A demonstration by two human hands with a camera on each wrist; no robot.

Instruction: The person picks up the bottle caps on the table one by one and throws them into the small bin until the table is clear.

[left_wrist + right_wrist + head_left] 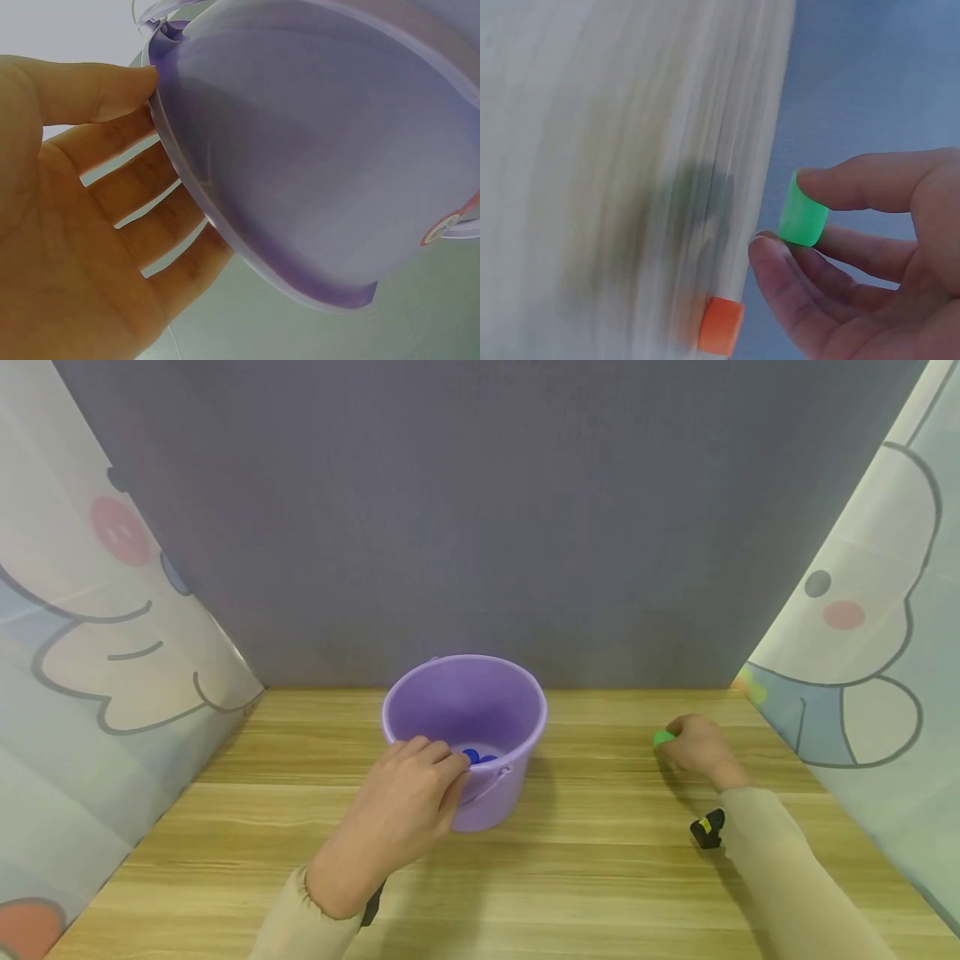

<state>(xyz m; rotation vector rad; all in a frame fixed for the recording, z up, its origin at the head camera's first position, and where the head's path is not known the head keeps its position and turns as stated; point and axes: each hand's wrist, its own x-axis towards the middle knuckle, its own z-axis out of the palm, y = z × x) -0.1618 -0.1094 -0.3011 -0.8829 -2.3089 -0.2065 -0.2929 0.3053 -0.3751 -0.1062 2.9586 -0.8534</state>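
A purple bucket (528,710) stands on the wooden table, with a few small blue pieces (470,756) at its bottom. My left hand (408,797) grips its near-left rim. In the left wrist view the thumb (112,91) lies on the bucket wall's near side while the fingers (139,176) go over the rim behind. Off to the right, my right hand (699,750) pinches a small green cylinder-like block (804,214) between thumb and fingertips, held above the tabletop. Below those fingers in the right wrist view lies an orange block (721,326).
The wooden table (600,868) reaches back to a dark grey panel (480,510). Cartoon-printed sheets, one on the left (75,693) and one on the right (885,610), border the sides. A black wrist device (707,829) sits at the right cuff.
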